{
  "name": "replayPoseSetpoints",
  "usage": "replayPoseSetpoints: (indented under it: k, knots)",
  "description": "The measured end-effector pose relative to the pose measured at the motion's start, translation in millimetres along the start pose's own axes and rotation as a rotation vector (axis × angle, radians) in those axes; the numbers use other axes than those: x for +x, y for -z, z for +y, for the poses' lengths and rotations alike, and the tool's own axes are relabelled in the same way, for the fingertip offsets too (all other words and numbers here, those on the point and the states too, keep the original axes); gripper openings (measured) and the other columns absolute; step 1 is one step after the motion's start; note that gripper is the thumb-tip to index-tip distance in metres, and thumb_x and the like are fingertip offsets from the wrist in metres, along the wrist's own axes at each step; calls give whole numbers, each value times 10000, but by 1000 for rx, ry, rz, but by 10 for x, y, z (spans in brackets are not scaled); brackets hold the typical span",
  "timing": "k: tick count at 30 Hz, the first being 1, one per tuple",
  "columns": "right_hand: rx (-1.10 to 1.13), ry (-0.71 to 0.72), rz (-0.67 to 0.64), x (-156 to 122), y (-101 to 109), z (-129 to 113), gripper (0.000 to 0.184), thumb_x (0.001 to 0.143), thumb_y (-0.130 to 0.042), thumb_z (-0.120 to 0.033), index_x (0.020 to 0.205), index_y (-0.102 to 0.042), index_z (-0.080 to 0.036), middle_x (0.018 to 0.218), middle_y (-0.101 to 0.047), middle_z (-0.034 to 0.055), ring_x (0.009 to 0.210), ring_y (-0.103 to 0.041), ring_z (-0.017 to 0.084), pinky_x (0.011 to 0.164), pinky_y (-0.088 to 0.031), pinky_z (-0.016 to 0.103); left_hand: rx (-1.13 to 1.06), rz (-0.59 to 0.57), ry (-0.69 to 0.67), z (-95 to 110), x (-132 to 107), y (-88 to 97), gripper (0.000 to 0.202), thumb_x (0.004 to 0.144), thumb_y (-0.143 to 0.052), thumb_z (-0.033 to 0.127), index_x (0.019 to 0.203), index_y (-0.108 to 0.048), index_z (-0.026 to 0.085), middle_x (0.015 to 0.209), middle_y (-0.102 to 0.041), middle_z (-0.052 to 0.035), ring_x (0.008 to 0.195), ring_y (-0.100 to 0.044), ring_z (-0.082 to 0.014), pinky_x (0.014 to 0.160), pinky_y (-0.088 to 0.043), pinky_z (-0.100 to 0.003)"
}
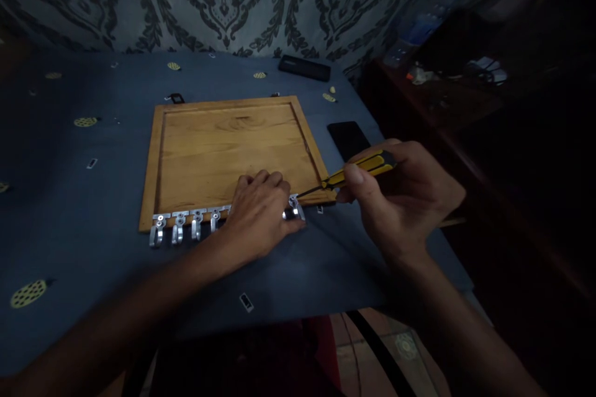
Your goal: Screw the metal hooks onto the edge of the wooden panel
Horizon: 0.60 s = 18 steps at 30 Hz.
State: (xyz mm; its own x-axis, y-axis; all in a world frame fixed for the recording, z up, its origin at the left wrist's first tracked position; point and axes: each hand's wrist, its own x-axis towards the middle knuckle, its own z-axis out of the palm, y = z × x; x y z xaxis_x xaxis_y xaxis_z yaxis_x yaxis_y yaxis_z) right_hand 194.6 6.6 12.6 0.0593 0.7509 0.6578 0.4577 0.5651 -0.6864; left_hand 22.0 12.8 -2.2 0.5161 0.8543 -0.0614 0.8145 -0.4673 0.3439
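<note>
A wooden framed board [233, 146] lies flat on the table. Along its near edge runs a metal hook rail [197, 217] with several silver hooks. My left hand [261, 211] is closed over the right part of this rail, fingers curled on the board and thumb by the rightmost hook [294, 205]; it hides the hooks beneath it. In my right hand [405, 192] is a yellow and black screwdriver [358, 169], pinched by the handle and tilted. Its shaft points left and down, with the tip at the rightmost hook; whether it sits in a screw I cannot tell.
A blue patterned tablecloth [112, 180] covers the table. Beyond the board lies a dark case [304, 68], and a black phone [348, 138] is right of it. A dark red wooden surface [419, 99] holds a plastic bottle [423, 28]. Patterned wallpaper [223, 0] stands behind.
</note>
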Motion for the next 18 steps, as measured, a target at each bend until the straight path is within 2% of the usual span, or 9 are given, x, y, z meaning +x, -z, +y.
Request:
replayPoseSetpoints:
  k: [7, 12, 18]
  knots:
    - [52, 9, -31, -10, -45, 51, 168, 869, -751, -289, 775, -613, -274, 669, -594, -24, 493, -533, 128, 427, -411, 315, -4, -5, 13, 10, 9, 5, 381, 876, -729, 483, 1048, -674, 148, 1095, -664, -98, 1119, -583, -320, 925, -424, -453]
    - [11, 79, -64, 15, -47, 61, 197, 853, -770, -235, 763, -595, -255, 657, -590, -28, 542, -537, 123, 464, -417, 293, 4, -21, 13, 11, 12, 9, 389, 881, -722, 489, 1046, -673, 140, 1083, -663, -93, 1116, -581, -321, 916, -428, -448]
    - [-65, 97, -152, 54, -10, -18, 232, 796, -829, -232, 772, -599, -249, 709, -603, -20, 621, -561, 139, 517, -437, 306, 18, 3, -4, -5, 2, -9, 388, 884, -715, 499, 1037, -678, 144, 1067, -668, -90, 1090, -585, -310, 906, -434, -445]
